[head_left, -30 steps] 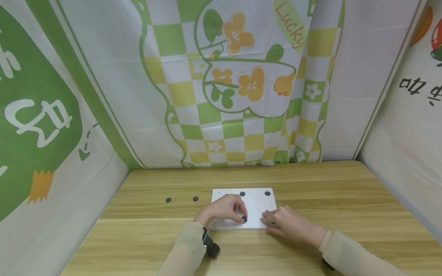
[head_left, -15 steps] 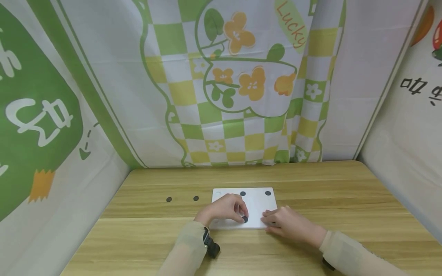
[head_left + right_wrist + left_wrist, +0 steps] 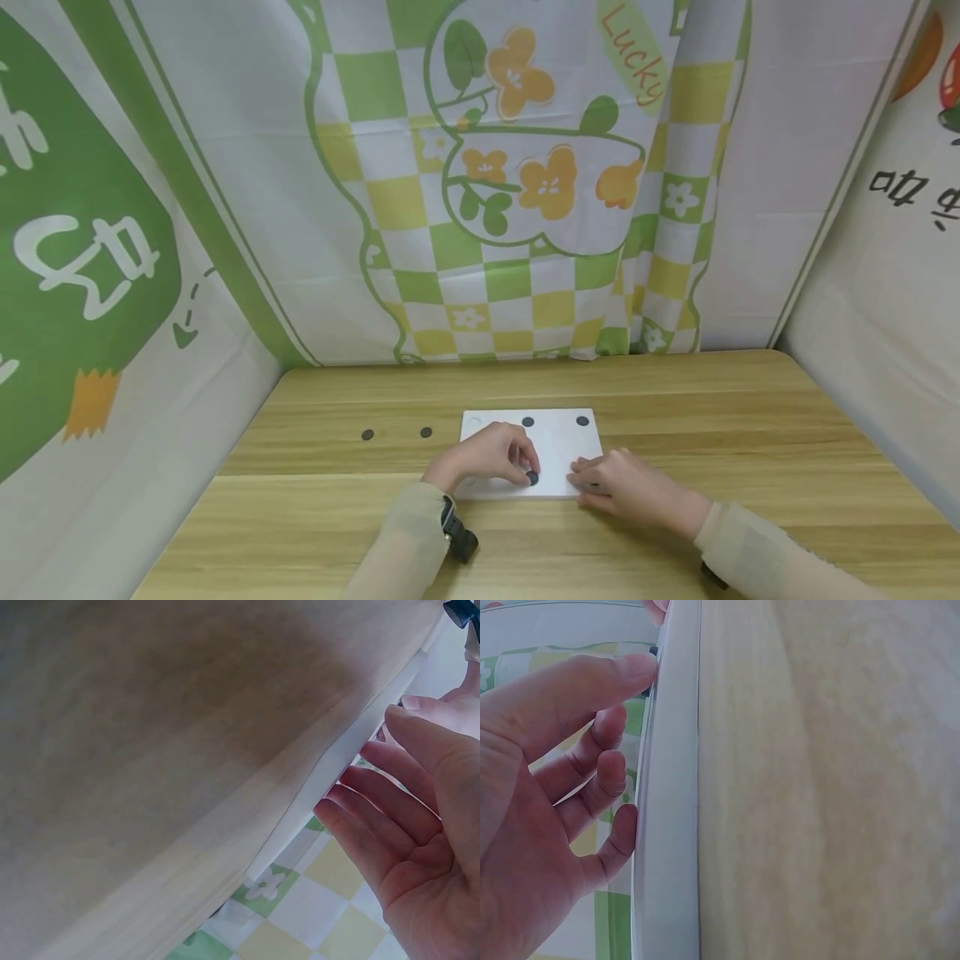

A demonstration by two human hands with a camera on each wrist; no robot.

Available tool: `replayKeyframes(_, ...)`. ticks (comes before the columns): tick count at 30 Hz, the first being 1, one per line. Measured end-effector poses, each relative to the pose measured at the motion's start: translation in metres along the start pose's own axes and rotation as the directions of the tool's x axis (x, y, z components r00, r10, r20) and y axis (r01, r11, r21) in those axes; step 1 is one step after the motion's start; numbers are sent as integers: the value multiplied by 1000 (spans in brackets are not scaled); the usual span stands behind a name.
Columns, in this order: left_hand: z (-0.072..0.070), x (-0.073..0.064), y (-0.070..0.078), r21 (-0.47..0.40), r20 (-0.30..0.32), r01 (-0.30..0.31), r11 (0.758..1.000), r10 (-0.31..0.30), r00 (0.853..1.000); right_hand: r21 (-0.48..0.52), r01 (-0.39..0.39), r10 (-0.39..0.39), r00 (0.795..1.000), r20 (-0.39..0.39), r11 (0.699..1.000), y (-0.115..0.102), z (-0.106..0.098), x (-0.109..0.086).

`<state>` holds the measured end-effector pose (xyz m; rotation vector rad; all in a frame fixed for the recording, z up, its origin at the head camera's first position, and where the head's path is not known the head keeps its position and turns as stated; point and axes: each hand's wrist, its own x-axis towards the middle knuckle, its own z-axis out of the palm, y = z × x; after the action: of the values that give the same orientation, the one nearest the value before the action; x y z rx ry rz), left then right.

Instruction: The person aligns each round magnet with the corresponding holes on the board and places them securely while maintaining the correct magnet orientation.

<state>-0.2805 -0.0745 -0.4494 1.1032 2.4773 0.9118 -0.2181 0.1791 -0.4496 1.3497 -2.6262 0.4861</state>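
Note:
A flat white board (image 3: 555,447) lies on the wooden table. At its front middle my left hand (image 3: 491,452) pinches a small black disc (image 3: 532,478) between thumb and fingertips, right at the board's surface. The left wrist view shows the thumb (image 3: 635,667) over the disc's dark edge, the other fingers loosely bent. My right hand (image 3: 630,485) rests its fingertips on the board's right front part, fingers nearly straight. Along the back edge of the board sit a middle black disc (image 3: 528,422) and a right one (image 3: 582,421). A faint round mark (image 3: 474,422) shows at the back left corner.
Two loose black discs lie on the table left of the board, one farther out (image 3: 367,434) and one nearer (image 3: 426,432). Printed fabric (image 3: 517,300) hangs behind the table (image 3: 690,400), with more fabric at both sides. Black straps circle both wrists.

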Motion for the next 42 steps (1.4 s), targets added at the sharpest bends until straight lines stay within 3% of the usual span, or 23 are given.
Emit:
replayKeyframes(26, 0, 0, 3, -26, 7, 40, 999, -40, 999, -6, -8, 8, 1000, -6, 1000, -1, -1, -1)
replayKeyframes(42, -1, -2, 0, -16, -6, 28, 999, -28, 1000, -14, 4, -4, 1000, -13, 1000, -1, 0, 0)
